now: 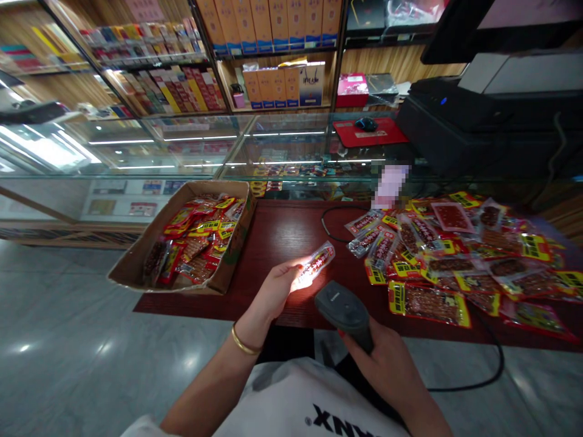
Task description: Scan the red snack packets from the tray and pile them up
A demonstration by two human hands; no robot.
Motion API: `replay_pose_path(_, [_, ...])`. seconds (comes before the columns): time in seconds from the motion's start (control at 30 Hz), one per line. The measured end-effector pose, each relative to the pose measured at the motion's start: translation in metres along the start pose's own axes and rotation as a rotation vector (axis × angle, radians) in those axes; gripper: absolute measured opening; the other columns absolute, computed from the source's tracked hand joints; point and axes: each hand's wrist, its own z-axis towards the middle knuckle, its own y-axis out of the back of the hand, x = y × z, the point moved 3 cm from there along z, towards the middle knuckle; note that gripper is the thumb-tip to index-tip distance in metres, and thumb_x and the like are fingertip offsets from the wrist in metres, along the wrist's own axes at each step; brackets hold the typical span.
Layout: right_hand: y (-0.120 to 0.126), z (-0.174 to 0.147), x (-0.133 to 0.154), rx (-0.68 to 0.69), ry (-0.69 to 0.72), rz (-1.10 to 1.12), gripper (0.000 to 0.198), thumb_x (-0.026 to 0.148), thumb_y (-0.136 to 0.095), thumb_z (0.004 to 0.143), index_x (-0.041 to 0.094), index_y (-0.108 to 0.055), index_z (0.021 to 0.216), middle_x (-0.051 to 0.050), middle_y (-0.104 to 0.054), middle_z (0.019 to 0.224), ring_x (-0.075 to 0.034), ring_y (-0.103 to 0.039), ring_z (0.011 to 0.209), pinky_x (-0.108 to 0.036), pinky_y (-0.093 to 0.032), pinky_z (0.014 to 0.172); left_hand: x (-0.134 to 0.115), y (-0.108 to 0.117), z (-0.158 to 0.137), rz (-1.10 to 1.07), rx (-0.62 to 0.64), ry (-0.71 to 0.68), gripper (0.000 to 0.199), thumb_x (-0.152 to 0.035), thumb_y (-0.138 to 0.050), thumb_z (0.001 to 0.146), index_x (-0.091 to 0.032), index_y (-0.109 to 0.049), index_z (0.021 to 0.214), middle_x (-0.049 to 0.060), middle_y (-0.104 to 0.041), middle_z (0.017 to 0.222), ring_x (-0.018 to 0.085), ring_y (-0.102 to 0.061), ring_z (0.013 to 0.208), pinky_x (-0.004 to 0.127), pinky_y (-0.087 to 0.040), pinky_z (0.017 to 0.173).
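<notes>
Between the thumb and fingers of my left hand is a narrow clear snack packet with red and white print, held over the counter. Bright light falls on the packet. My right hand grips a dark grey barcode scanner, its head pointing toward the packet from the lower right. The scanner and the packet are apart. To the left, a cardboard box holds many red and yellow snack packets. A loose heap of similar snack packets covers the counter on the right.
The dark red wooden counter meets a glass display case behind. A black mouse rests on a red mat. Black checkout equipment stands at the back right. A black cable loops below the heap.
</notes>
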Motion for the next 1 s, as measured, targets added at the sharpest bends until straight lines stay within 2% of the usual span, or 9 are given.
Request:
replay_pose_path(0.2, [-0.004, 0.009, 0.005, -0.018, 0.012, -0.027, 0.034, 0.039, -0.049, 0.097, 0.018, -0.068, 0.117, -0.013, -0.081, 0.104, -0.032, -0.078, 0.097, -0.041, -0.057, 0.084, 0.004, -0.004, 0.001, -0.048, 0.005, -0.027, 0.044, -0.034, -0.081, 0.074, -0.014, -0.079, 0.113, 0.014, -0.077, 0.116, 0.027, -0.072, 0.105, 0.040, -0.050, 0.103])
replay_pose_path(0.4, [-0.002, 0.014, 0.003, -0.042, 0.003, -0.021, 0.032, 0.037, -0.049, 0.096, 0.018, -0.068, 0.115, -0.013, -0.081, 0.101, -0.033, -0.077, 0.094, -0.041, -0.056, 0.081, 0.005, -0.007, 0.004, -0.022, -0.015, 0.005, 0.038, -0.034, -0.082, 0.074, -0.018, -0.081, 0.108, 0.010, -0.078, 0.115, 0.026, -0.071, 0.106, 0.037, -0.054, 0.094])
replay_pose_path(0.53, [0.010, 0.001, 0.003, -0.044, 0.032, 0.102, 0.030, 0.033, -0.056, 0.093, 0.021, -0.069, 0.117, -0.008, -0.081, 0.108, -0.028, -0.076, 0.099, -0.037, -0.056, 0.088, 0.007, -0.007, 0.008, -0.003, -0.059, -0.027, 0.038, -0.034, -0.081, 0.076, -0.021, -0.080, 0.111, 0.007, -0.077, 0.117, 0.024, -0.070, 0.107, 0.033, -0.053, 0.093])
replay_pose_path(0.63, [0.021, -0.016, -0.005, -0.071, -0.001, 0.198, 0.027, 0.033, -0.058, 0.091, 0.020, -0.072, 0.111, -0.008, -0.081, 0.104, -0.027, -0.076, 0.096, -0.036, -0.057, 0.086, 0.010, -0.019, 0.019, 0.042, -0.041, -0.035, 0.039, -0.033, -0.080, 0.078, -0.022, -0.079, 0.115, 0.006, -0.077, 0.117, 0.021, -0.070, 0.102, 0.028, -0.054, 0.086])
replay_pose_path(0.73, [0.028, -0.035, -0.022, -0.144, -0.113, 0.172, 0.028, 0.039, -0.056, 0.092, 0.018, -0.074, 0.101, -0.005, -0.079, 0.077, -0.026, -0.075, 0.073, -0.035, -0.058, 0.076, 0.010, -0.056, 0.043, 0.018, 0.045, -0.019, 0.036, -0.029, -0.076, 0.081, -0.020, -0.078, 0.116, 0.007, -0.077, 0.118, 0.020, -0.070, 0.096, 0.027, -0.054, 0.080])
replay_pose_path(0.83, [0.032, -0.049, -0.034, -0.220, -0.169, 0.152, 0.033, 0.045, -0.053, 0.094, 0.019, -0.073, 0.094, 0.001, -0.068, 0.054, -0.022, -0.066, 0.052, -0.033, -0.057, 0.068, 0.000, -0.118, 0.080, -0.064, 0.168, -0.013, 0.035, -0.022, -0.068, 0.086, -0.018, -0.075, 0.120, 0.010, -0.075, 0.120, 0.019, -0.070, 0.096, 0.028, -0.054, 0.081])
replay_pose_path(0.93, [0.035, -0.057, -0.037, -0.292, -0.167, 0.126, 0.036, 0.051, -0.053, 0.094, 0.021, -0.071, 0.083, 0.001, -0.064, 0.050, -0.020, -0.061, 0.046, -0.030, -0.055, 0.061, -0.012, -0.178, 0.113, -0.032, 0.295, 0.035, 0.036, -0.018, -0.063, 0.088, -0.015, -0.072, 0.123, 0.013, -0.075, 0.117, 0.018, -0.069, 0.091, 0.029, -0.053, 0.079])
replay_pose_path(1.0, [0.036, -0.058, -0.037, -0.324, -0.162, 0.116, 0.038, 0.054, -0.054, 0.094, 0.022, -0.069, 0.077, 0.000, -0.063, 0.050, -0.019, -0.060, 0.046, -0.030, -0.054, 0.059, -0.015, -0.197, 0.123, 0.007, 0.303, 0.052, 0.036, -0.014, -0.066, 0.084, -0.015, -0.072, 0.120, 0.013, -0.075, 0.112, 0.019, -0.068, 0.090, 0.030, -0.052, 0.080])
